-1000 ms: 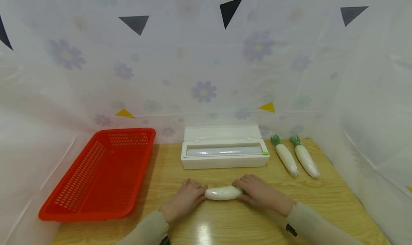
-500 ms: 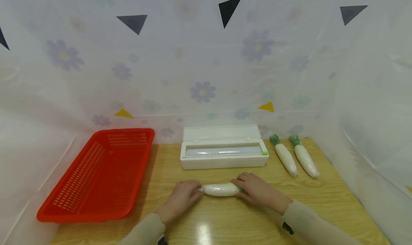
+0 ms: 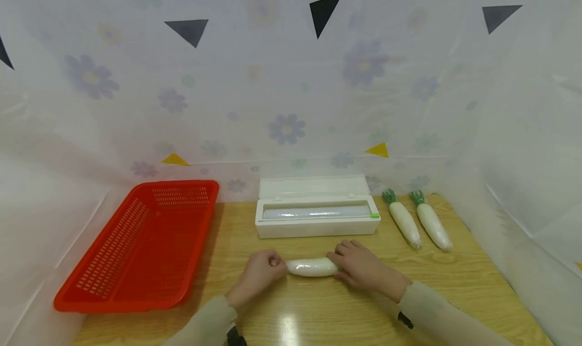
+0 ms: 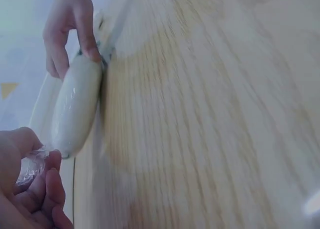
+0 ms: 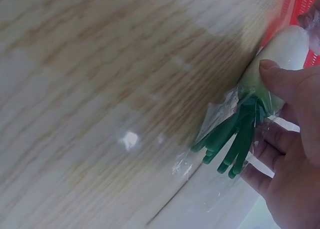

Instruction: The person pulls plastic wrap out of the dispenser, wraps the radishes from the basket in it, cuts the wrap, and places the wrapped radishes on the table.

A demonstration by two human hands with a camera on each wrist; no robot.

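Note:
A white radish (image 3: 311,267) lies crosswise on the table in the head view, covered in shiny cling film. My left hand (image 3: 258,275) pinches the gathered film (image 4: 31,166) that sticks out past the radish's tip, as the left wrist view shows. At the other end, my right hand (image 3: 364,267) grips the radish near its leaf end, thumb on one side and fingers on the other. Green stalks (image 5: 235,136) poke out there in the right wrist view, with loose clear film around them. The head view hides these stalks behind the right hand.
Behind the radish stands a white cling film box (image 3: 318,228), lid raised, with a roll (image 3: 316,212) inside. A red basket (image 3: 195,265) is on the left. Two more radishes lie at the back right: one radish (image 3: 404,225) beside another radish (image 3: 433,227).
My left hand has moved slightly left off the radish's tip and now pinches the film there, its fingers curling tighter. The radish has shifted slightly left and back; my right hand keeps its grip.

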